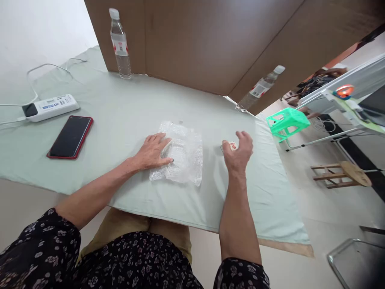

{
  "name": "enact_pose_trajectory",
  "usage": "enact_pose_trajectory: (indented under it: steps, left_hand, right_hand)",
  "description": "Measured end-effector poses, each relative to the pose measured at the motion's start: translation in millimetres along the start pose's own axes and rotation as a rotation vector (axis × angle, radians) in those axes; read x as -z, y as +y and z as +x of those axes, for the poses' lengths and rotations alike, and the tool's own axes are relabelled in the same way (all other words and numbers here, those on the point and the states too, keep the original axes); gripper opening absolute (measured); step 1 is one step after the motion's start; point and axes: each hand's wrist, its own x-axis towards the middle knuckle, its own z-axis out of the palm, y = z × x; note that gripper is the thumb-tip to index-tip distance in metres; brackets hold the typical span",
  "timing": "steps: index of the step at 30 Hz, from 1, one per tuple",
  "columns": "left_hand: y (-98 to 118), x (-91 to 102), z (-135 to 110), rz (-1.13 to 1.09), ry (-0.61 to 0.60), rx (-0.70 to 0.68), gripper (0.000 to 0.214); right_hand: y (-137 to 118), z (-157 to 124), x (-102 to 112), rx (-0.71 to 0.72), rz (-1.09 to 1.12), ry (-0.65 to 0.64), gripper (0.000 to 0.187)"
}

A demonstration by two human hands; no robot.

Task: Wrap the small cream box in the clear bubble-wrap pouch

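Note:
My left hand lies flat with fingers spread on the left side of a clear bubble-wrap bundle that rests on the pale green table cloth. Something pale is wrapped inside the bundle; I cannot make out what. My right hand is to the right of the bundle, fingers curled around a small white object with a red mark, held just above the cloth.
A red-edged phone and a white power strip with cables lie at the left. Two water bottles stand against the brown panel. A green stool and a wooden stool are on the floor to the right.

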Motion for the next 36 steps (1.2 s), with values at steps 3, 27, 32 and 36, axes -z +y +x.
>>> enact_pose_trajectory:
  steps: [3, 27, 32, 36]
  left_hand:
    - [0.4, -0.2, -0.3, 0.013, -0.010, -0.050, 0.079]
    - [-11.7, 10.8, 3.0, -0.002, -0.169, -0.142, 0.090]
    - [-12.5, 6.1, 2.2, 0.028, -0.177, -0.181, 0.092]
    - [-19.4, 6.5, 2.7, 0.028, -0.241, -0.178, 0.102]
  right_hand:
    - [-37.1, -17.1, -10.2, 0.319, 0.157, -0.273, 0.050]
    - [-5.5, -2.9, 13.2, 0.014, 0.186, -0.263, 0.023]
    - [-38.4, -19.8, -0.6, 0.265, 0.263, -0.565, 0.034]
    - [-60.8, -33.9, -6.2, 0.424, 0.083, -0.934, 0.085]
